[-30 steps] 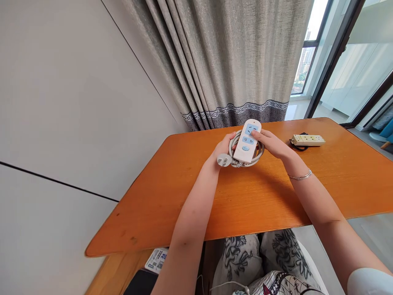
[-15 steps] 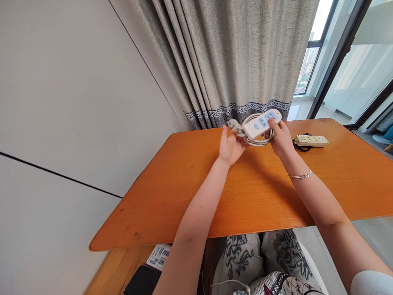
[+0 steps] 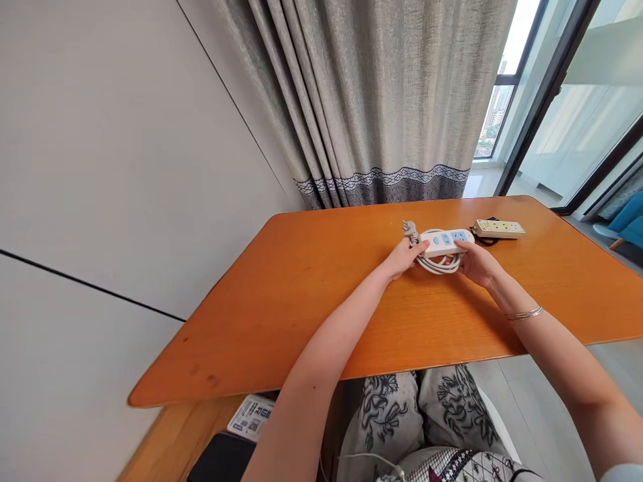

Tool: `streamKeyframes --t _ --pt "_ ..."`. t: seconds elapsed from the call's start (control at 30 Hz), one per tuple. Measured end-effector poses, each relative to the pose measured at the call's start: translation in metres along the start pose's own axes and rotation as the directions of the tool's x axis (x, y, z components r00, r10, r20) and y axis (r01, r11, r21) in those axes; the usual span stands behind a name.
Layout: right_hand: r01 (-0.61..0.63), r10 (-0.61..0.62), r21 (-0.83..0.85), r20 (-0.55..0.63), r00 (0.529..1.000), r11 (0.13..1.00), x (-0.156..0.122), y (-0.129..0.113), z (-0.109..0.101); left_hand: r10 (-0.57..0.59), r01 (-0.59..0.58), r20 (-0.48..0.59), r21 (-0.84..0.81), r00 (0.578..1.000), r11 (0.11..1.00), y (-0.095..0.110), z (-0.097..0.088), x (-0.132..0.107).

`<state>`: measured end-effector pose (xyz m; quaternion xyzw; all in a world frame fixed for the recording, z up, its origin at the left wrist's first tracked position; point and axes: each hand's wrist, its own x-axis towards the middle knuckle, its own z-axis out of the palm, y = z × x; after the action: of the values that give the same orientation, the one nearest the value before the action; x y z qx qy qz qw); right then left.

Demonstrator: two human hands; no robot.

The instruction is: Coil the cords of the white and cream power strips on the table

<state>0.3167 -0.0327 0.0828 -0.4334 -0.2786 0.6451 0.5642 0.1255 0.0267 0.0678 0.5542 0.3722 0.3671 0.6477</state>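
Observation:
A white power strip [image 3: 442, 242] with blue sockets is held between both hands just over or on the orange-brown table [image 3: 281, 294]; whether it touches the wood I cannot tell. Its grey-white cord is coiled beneath it, and the plug [image 3: 409, 228] sticks up at the left end. My left hand [image 3: 406, 257] grips the left end, thumb on top. Around the right end closes my right hand [image 3: 477, 262], its thumb over the top and its other fingers partly hidden below.
A second, cream power strip [image 3: 499, 229] with a black cord lies to the right, close to my right hand. Behind the table hangs a grey curtain [image 3: 402, 100]. Below the left front edge are a black flat object [image 3: 222, 458] and a printed white card [image 3: 250, 416].
Both hands have brought the white power strip down and slightly right, nearer the tabletop. My left hand, loosely by the plug before, now has its thumb on the strip's left end.

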Motion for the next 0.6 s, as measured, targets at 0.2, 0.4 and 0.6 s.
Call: streamKeyframes --t 0.2,0.4,0.6 --pt "0.149 -0.147 -0.001 -0.170 0.974 0.989 -0.029 0.013 -0.050 -0.140 0.123 0.156 0.112 0.978 0.986 -0.025 0.029 -0.021" --pt "0.158 -0.193 -0.118 -0.415 0.889 0.980 -0.070 -0.015 -0.125 -0.037 0.022 0.051 0.262 0.998 0.965 -0.036 -0.008 -0.038" --pt "0.114 -0.165 -0.126 -0.547 0.820 0.985 -0.090 -0.030 -0.169 -0.064 0.058 0.024 0.194 0.998 0.979 -0.047 -0.031 -0.034"
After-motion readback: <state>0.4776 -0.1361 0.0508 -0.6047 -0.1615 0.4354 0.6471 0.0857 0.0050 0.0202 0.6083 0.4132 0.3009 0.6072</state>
